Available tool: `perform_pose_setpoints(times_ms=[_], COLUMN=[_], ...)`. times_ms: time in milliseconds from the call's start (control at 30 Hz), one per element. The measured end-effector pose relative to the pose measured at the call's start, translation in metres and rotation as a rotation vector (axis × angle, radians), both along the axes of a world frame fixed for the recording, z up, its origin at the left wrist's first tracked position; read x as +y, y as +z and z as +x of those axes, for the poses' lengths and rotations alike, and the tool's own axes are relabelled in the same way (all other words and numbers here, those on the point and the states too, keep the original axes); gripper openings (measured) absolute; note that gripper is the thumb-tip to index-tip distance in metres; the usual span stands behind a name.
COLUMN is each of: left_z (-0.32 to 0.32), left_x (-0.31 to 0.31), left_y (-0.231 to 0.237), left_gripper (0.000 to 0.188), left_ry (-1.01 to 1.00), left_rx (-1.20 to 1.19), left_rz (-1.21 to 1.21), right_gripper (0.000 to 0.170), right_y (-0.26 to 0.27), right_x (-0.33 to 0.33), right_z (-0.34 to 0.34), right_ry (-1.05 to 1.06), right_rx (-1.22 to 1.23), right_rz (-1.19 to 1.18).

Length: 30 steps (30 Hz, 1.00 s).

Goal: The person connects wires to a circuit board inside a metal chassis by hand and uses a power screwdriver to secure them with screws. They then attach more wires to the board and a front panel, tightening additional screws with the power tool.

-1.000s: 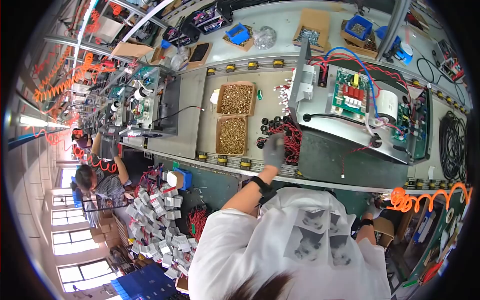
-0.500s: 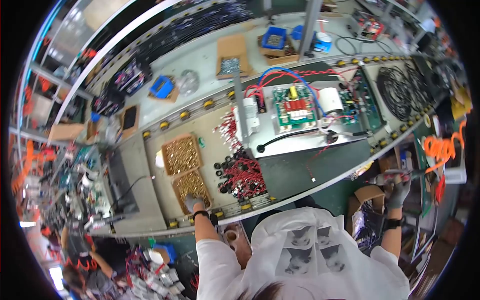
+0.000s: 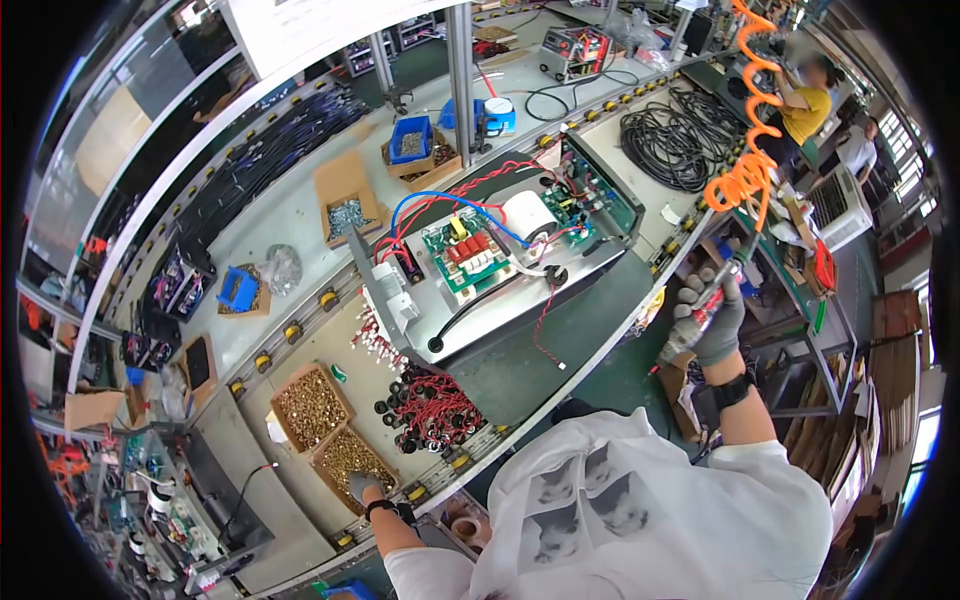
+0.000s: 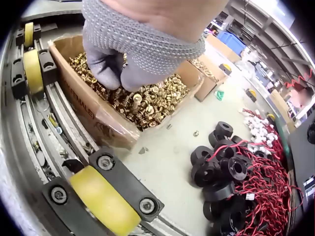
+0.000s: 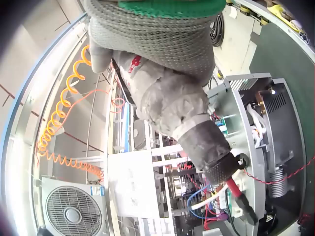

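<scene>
My gloved left hand (image 3: pixel 366 488) dips into the nearer cardboard box (image 4: pixel 93 110) of brass-coloured screws (image 4: pixel 147 105). In the left wrist view its thumb and fingers bend down close together, tips among the screws; I cannot tell whether they pinch any. Off to the right, past the bench edge, my gloved right hand (image 3: pixel 722 325) grips a power screwdriver (image 5: pixel 170 101) wrapped in grey tape, with a red and dark bit (image 5: pixel 241 201) sticking out. An orange coiled hose (image 3: pixel 745 185) runs up from the tool. On the bench between my hands lies an open metal chassis (image 3: pixel 410 325) with a green circuit board (image 3: pixel 465 255).
A second box of screws (image 3: pixel 312 408) adjoins the first. Beside them lie black rings with red wires (image 3: pixel 430 408). Roller rails (image 4: pixel 106 199) edge the line. Coiled black cable (image 3: pixel 675 140) lies beyond the chassis; a person in yellow (image 3: pixel 805 110) is further off.
My left hand has gone from the red wires into the nearer screw box. My right hand has come up from beside my body with the screwdriver. The head view has swung right.
</scene>
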<state>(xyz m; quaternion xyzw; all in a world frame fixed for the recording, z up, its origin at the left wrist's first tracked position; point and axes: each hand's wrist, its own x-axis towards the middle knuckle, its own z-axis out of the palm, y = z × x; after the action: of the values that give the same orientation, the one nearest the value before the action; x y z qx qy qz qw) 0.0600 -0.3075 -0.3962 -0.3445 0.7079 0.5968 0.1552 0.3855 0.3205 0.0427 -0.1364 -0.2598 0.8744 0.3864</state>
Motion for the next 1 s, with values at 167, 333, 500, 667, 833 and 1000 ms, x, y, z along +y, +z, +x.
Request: perform_pose_setpoints(times_ms=[167,333,500,667,833,1000], left_z=[0.006,0.001,0.001,-0.016,-0.014,-0.010], left_x=[0.084,0.055,0.059,0.017,0.041,0.058], left_y=[0.148,0.103,0.115,0.011,0.034,0.056], left_gripper=[0.025,0.022,0.019,0.020,0.022,0.022], left_ry=[-0.623,-0.830,0.109,0.105,-0.077,-0.309], left_rx=[-0.125,0.078,0.204,0.192,-0.081,-0.077], left_rz=[-1.011,-1.275,-0.138,-0.110,-0.438,-0.692], right_gripper=[0.031,0.029,0.029,0.027,0.029,0.030], right_y=[0.007,0.016,0.017,0.014,0.018,0.015], right_x=[-0.015,-0.021,-0.021,-0.016,-0.015,-0.011], right_z=[-0.013,-0.014,-0.008,-0.005,-0.006,-0.008], right_ry=[-0.006,-0.022,-0.075,-0.043,-0.081,-0.188], right_rx=[-0.028,-0.025,-0.042,-0.028,-0.016,-0.087], right_rz=[0.002,0.018,0.022,0.045,0.040,0.044])
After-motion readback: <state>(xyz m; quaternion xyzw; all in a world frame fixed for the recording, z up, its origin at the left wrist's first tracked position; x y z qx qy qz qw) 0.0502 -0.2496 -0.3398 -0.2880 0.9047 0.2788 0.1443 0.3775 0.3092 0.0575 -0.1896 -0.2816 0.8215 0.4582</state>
